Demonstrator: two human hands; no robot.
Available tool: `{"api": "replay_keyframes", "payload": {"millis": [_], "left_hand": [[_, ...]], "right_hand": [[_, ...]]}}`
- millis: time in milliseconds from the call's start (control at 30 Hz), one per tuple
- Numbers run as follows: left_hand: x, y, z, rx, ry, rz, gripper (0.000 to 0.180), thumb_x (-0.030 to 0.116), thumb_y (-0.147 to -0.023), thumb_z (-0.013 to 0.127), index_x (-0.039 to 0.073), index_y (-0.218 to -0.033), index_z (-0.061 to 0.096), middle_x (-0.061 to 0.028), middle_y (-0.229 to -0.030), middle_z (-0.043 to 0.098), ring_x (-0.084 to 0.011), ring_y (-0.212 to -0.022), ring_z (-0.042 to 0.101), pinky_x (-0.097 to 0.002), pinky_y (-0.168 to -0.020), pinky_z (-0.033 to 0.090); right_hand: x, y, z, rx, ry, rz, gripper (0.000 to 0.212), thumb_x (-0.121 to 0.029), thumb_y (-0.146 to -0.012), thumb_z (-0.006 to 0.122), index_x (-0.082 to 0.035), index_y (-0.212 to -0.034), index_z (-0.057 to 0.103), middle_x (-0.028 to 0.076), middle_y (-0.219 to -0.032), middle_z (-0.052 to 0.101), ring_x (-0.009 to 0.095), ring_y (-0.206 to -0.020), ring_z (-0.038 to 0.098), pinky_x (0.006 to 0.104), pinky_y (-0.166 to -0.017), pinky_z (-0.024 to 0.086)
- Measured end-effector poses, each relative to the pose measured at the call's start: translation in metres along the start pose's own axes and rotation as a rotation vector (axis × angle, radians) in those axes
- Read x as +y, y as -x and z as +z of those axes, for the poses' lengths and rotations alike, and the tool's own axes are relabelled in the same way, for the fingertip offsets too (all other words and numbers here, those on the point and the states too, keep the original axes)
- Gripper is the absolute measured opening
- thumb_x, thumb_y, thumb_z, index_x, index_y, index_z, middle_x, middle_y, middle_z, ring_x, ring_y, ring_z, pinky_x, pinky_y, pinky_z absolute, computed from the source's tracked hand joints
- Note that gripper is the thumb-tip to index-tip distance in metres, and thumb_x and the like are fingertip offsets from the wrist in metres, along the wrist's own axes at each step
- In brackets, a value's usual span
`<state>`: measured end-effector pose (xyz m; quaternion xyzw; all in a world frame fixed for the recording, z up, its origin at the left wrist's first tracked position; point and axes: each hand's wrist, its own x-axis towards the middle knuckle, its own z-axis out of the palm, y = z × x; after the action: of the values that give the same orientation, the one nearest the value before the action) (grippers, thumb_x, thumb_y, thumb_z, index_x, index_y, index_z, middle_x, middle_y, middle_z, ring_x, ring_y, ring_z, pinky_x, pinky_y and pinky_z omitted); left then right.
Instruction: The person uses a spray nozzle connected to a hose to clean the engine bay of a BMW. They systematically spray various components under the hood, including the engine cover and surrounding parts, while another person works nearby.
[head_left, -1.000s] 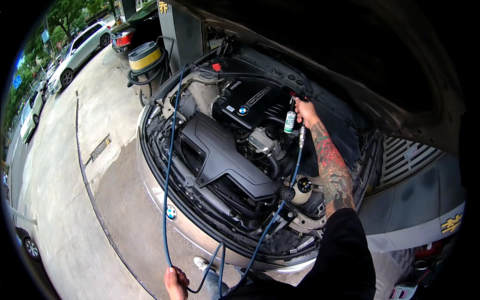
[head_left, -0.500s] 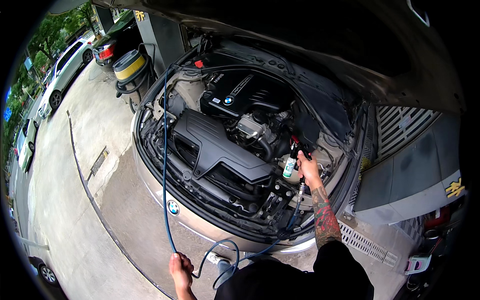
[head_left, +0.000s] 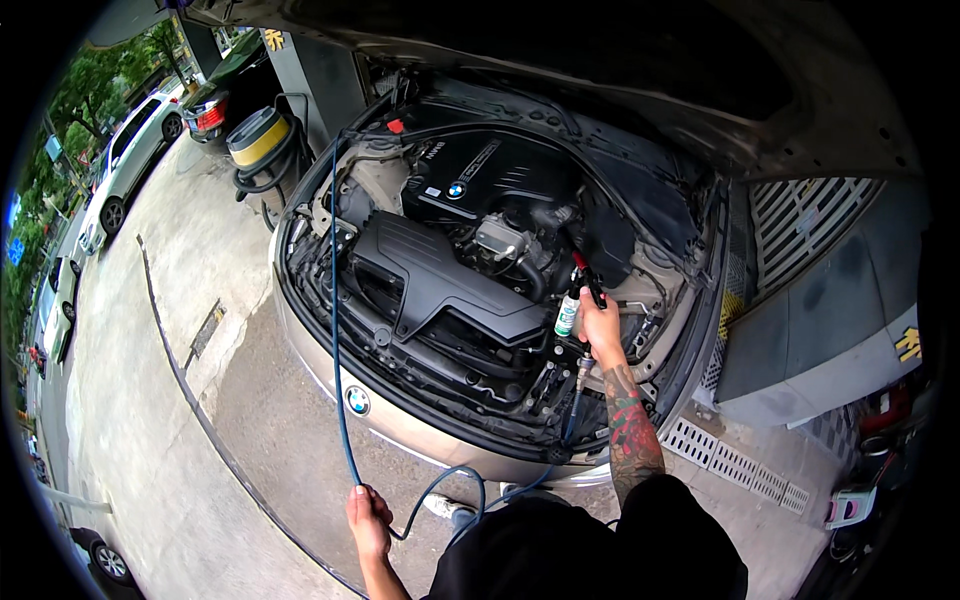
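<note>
My right hand (head_left: 599,328) is closed round the grip of a spray gun (head_left: 592,284) with a red nozzle and a small white-and-green bottle (head_left: 566,316) hanging beneath it. The nozzle points into the engine bay, beside the black engine cover (head_left: 495,180). From the gun's handle a fitting leads down to a blue air hose (head_left: 337,380). That hose loops in front of me, passes through my closed left hand (head_left: 369,522), then runs up over the car's front edge to the far left side of the bay.
The raised hood (head_left: 640,60) hangs overhead. A grey air intake cover (head_left: 425,275) spans the bay's front. At the far left stands a yellow-and-black vacuum cleaner (head_left: 258,140). A floor drain grate (head_left: 735,465) lies on the right, below a grey wall panel (head_left: 820,330).
My right hand and the spray gun have shifted slightly left. My left hand has moved a little up and right, still on the hose. The view has shifted slightly.
</note>
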<state>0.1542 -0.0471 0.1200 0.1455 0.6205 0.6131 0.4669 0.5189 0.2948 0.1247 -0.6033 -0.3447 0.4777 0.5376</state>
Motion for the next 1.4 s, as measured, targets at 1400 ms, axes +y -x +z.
{"api": "replay_keyframes", "payload": {"millis": [1400], "left_hand": [[-0.022,-0.021,-0.049,-0.079,-0.138,-0.050,0.026,0.035,-0.103,0.046,0.017,-0.084,0.047,0.0067,-0.059,0.038,-0.0051,-0.045,0.030,-0.0234,-0.040,0.023]], "right_hand": [[0.047,0.097,-0.062,0.260,0.078,0.007,0.030,-0.030,-0.097,0.061,0.000,-0.095,0.060,0.002,-0.058,0.052,0.013,-0.036,0.044,0.0302,-0.031,0.031]]}}
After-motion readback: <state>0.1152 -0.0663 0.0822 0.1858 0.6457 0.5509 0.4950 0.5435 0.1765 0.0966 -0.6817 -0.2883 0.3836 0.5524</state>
